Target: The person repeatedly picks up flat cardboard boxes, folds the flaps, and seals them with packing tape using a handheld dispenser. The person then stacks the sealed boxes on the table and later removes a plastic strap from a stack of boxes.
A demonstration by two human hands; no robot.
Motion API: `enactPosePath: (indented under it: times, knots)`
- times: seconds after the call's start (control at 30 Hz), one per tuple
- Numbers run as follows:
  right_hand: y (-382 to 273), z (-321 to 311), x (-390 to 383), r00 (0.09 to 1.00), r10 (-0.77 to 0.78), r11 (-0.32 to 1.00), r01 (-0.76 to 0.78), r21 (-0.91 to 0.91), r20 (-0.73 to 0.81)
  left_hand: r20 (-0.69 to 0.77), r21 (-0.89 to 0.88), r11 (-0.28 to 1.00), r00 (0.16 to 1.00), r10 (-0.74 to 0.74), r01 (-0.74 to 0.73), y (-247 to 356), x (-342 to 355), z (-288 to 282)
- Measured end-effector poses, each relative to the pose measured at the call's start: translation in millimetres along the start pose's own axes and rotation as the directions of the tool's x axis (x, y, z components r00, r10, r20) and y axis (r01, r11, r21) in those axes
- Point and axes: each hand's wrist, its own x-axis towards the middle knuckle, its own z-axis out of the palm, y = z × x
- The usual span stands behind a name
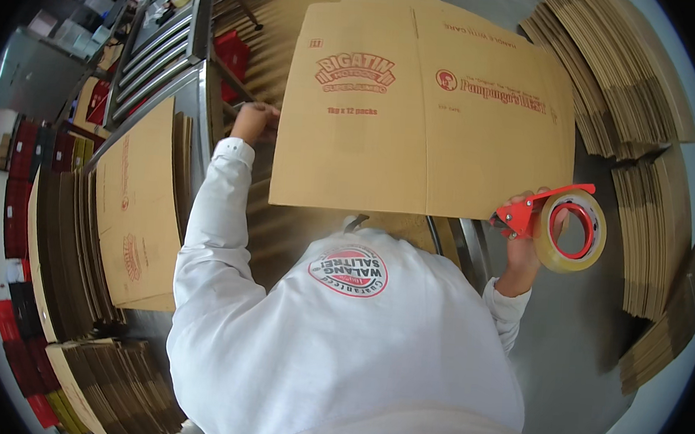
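1. Step, by my reading: a flat carton (352,157) is being handled between two hands, probably at the opening-out stage. Its panels look unspread, a crease running down the face between the grips.
2. Left hand (254,125): at the carton's left edge, fingertips partly hidden there. Cannot tell whether they pinch the board or only press against it.
3. Right hand (523,241): fingers curled round a red tape dispenser (517,217), its clear tape roll (589,260) out to the right of the knuckles. Fingers overlap the carton's lower right part in view; whether they also bear on the board, cannot tell.
4. Carton relative to grip: stretches from the left hand across to the right, most of the panel beyond the right hand, its lower edge crossing just by the dispenser.
5. Next move seems to call for steadying the left edge while the right hand frees fingers for the board without losing the dispenser.
6. Around: stacked flat cartons (142,219) left of the left hand; more piled boards (645,230) right of the tape roll.
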Motion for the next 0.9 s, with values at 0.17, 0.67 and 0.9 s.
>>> enactPosePath:
  times: [0.17,0.67,0.9]
  knots:
    - [11.6,-23.8,30.3,0.994,0.012,1.0,-0.011,0.012,-0.105,-0.073,-0.237,0.968,0.995,0.064,-0.08,32.2,-77.0,54.0]
    - [41.8,10.7,73.7,0.938,0.231,0.973,-0.222,-0.064,0.258,-0.924,-0.181,0.666,0.356,0.136,-0.724,-91.8,-219.2,-91.6]
    - [57.1,7.4,83.5,0.967,0.23,0.97,-0.238,0.056,0.112,-0.977,-0.126,0.64,-0.017,-0.213,-0.758,-262.2,-284.2,-165.0]
